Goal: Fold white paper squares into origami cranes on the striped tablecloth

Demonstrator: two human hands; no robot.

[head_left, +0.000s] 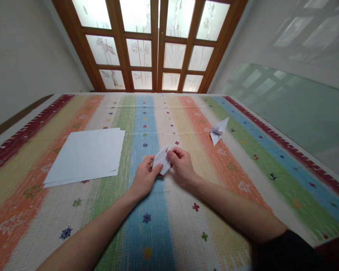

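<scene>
A small piece of folded white paper [161,159] is held between my two hands above the middle of the striped tablecloth. My left hand [145,174] grips its lower left side, with the thumb lying across the front face. At the upper right edge, the closed fingers of my right hand [182,165] pinch the paper. Several folded layers or points show along its top. Fingers cover part of the paper, so its full shape is hidden.
On the left lies a stack of white paper sheets [86,156]. A folded paper crane [218,131] rests on the tablecloth [147,241] at the right. Beyond the table's far edge stand wooden doors [155,45] with frosted panes. A glass panel [288,113] leans along the right wall.
</scene>
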